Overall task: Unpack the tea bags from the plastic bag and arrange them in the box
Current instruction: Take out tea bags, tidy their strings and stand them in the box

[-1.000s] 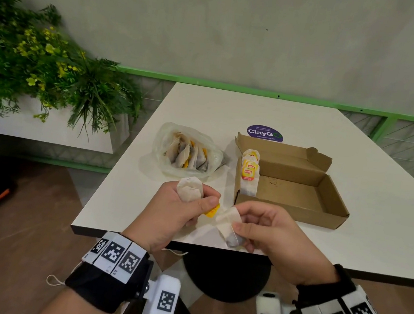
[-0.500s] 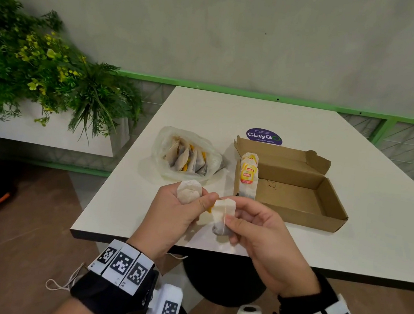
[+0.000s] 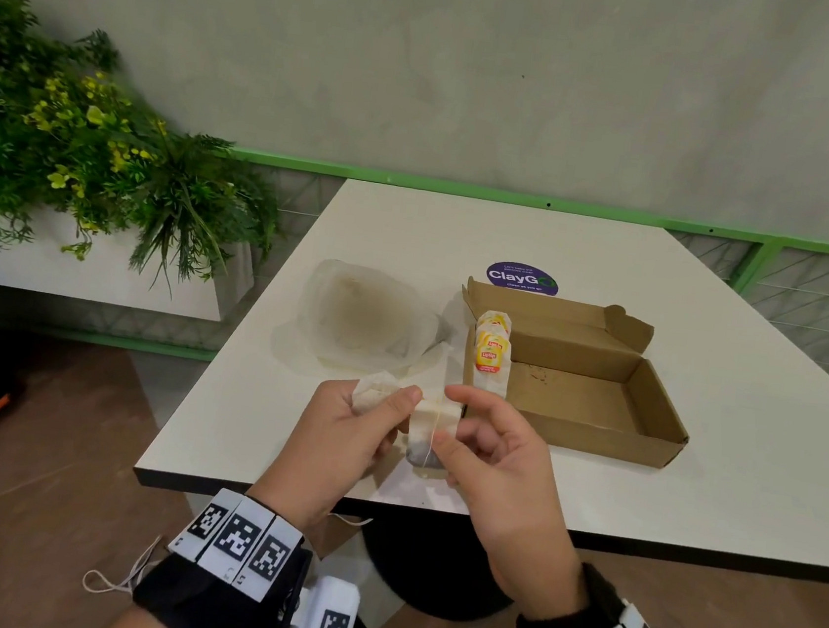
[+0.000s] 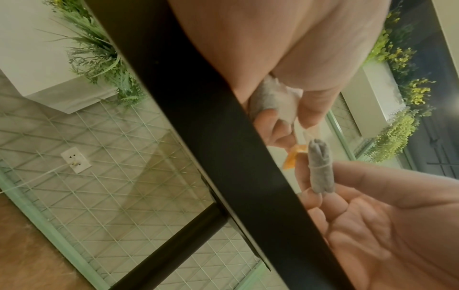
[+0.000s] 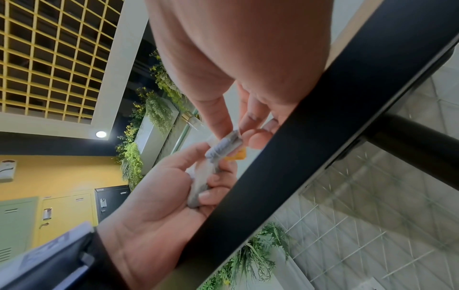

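**Holding two tea bags over the near edge of the surface**

Pinching a tea bag in each hand, you've got both just above the front edge of the white surface (image 3: 614, 264). Your left hand (image 3: 341, 439) is curled round a crumpled tea bag (image 3: 376, 393), thumb pressed on top; the left wrist view shows the same bag (image 4: 270, 98) tucked betw. palm & fingers. Your right hand (image 3: 494, 457) pinches a second tea bag (image 3: 427, 434) betw. thumb & forefinger, w/ the other fingers loosely curled. That bag hangs upright, dark tea at the bottom, string running down its face. From the left wrist view it reads as a grey folded roll (image 4: 320, 168) w/ string wrapped round it, and an orange tag (image 4: 293, 159) dangles just beside it. Right wrist view shows the two bags close together, nearly touching.

The plastic bag (image 3: 365, 318) lies on the surface just beyond your left hand, blurred here, so contents can't be told. The cardboard box (image 3: 593, 401) sits open to the right of it, lid flap back, w/ a short row of tea bags (image 3: 491, 353) standing upright at its left end, yellow labels facing you. Rest of the box floor is bare cardboard.

Behind the box: a round purple sticker (image 3: 522, 278). Far left, off the surface: a planter w/ green & yellow foliage (image 3: 83, 162).
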The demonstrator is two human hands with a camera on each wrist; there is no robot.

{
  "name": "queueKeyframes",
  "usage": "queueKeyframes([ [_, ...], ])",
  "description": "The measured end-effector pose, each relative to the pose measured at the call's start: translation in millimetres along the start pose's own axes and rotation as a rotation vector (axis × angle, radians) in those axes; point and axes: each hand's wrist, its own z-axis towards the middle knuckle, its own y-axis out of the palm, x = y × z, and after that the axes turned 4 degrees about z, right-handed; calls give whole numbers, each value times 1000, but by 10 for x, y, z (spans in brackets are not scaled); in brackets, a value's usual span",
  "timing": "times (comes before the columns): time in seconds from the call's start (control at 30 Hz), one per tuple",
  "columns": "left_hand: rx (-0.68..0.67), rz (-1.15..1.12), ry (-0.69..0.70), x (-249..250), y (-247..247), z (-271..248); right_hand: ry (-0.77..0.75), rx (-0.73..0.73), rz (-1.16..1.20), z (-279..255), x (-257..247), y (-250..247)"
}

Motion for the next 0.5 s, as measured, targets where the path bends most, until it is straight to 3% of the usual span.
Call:
queueKeyframes([
  [0.13, -69, 6, 67, 60, 20, -55, -17, 6, -16, 28, 43, 7],
  [0.5, -56, -49, 74, -2, -10, -8, -28, -8, 11, 1, 0, 24],
])
